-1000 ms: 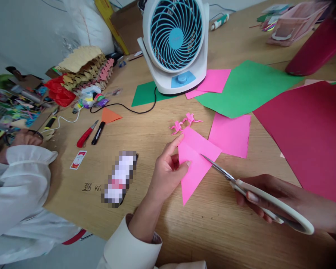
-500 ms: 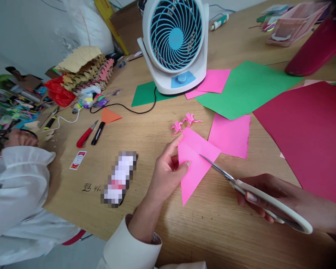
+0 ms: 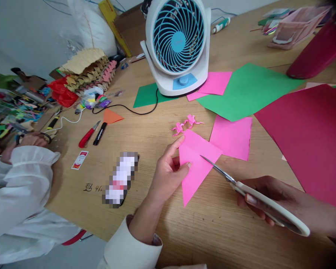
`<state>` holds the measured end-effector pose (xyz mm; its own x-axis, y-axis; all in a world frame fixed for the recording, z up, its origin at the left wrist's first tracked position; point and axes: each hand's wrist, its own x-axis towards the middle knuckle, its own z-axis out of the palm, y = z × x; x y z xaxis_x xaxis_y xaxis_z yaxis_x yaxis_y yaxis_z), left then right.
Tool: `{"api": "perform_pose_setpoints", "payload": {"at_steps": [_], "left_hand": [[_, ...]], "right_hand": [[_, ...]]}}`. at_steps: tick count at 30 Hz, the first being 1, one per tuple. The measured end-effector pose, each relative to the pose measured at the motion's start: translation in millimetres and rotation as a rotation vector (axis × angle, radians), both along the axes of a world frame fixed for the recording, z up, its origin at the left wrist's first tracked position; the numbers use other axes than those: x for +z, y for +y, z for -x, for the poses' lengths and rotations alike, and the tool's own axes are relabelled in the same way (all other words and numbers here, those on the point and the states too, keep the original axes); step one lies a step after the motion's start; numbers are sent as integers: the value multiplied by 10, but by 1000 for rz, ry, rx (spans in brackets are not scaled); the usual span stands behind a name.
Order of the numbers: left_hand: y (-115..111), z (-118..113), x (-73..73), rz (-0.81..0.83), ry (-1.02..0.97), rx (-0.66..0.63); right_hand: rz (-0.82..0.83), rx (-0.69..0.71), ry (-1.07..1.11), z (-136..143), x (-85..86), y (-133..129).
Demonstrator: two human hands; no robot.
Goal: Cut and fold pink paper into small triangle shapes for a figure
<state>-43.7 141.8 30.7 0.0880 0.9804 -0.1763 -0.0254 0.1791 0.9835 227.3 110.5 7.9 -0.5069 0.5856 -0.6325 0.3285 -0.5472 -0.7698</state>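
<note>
A folded piece of pink paper (image 3: pixel 196 157) is pinched between the thumb and fingers of my left hand (image 3: pixel 169 172). My right hand (image 3: pixel 271 196) grips white-handled scissors (image 3: pixel 277 209). One scissor blade lies over the paper's right part, its tip near the middle of the sheet; where the other blade lies is hard to see. Just behind the paper are two small crumpled pink paper figures (image 3: pixel 190 120). Another pink sheet (image 3: pixel 232 136), with one uneven edge, lies flat to the right.
A fan (image 3: pixel 179 45) stands at the back. Green paper (image 3: pixel 249 91) and dark red paper (image 3: pixel 308 134) lie to the right. On the left are a phone (image 3: pixel 120 179), a red-handled knife (image 3: pixel 89 134) and a black marker (image 3: pixel 100 133). A co-worker's hand (image 3: pixel 33 140) holds scissors at the far left.
My hands, the pink paper and the scissors keep nearly the same pose. The view shifts slightly. At the left, the co-worker's hand has moved and their scissors now show more clearly.
</note>
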Motion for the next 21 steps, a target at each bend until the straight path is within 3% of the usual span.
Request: {"api": "perform_pose_setpoints", "payload": {"at_steps": [7,13,21], "left_hand": [[-19,-12,-25,8,-10,-35],[-15,-12,-42,8,1,-32],[-15,-16,-37,13,1,-25]], "right_hand": [[-17,62,8,-2,-33,19],[-27,6,30,-9,-75,-10],[-62,13,25,71,125,15]]}}
